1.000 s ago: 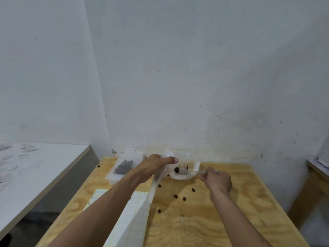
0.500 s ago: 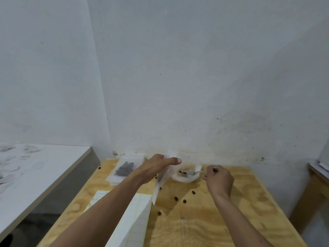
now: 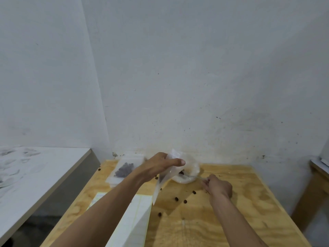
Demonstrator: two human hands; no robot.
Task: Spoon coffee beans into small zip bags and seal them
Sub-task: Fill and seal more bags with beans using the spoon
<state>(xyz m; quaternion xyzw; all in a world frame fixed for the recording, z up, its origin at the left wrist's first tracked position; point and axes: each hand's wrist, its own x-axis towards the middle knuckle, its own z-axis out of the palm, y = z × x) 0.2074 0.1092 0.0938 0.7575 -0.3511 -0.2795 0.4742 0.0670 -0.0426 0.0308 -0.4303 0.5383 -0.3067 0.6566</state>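
Observation:
My left hand (image 3: 160,166) pinches the top of a clear small zip bag (image 3: 161,182) that hangs tilted above the plywood table (image 3: 231,211). Just right of it sits a white bowl (image 3: 185,179) with a few dark coffee beans inside. My right hand (image 3: 218,187) grips the handle of a thin spoon (image 3: 197,177) whose tip reaches into the bowl. A filled zip bag (image 3: 124,170) with beans lies on a stack of bags at the back left of the table.
Several loose beans (image 3: 180,200) are scattered on the wood in front of the bowl. A white lined sheet (image 3: 131,221) lies at the table's front left. A white counter (image 3: 35,175) stands to the left, another table edge (image 3: 318,168) at the right. The wall is close behind.
My right hand has drawn back to the right and lower, keeping the spoon in the bowl. The left hand and its bag have stayed almost in place.

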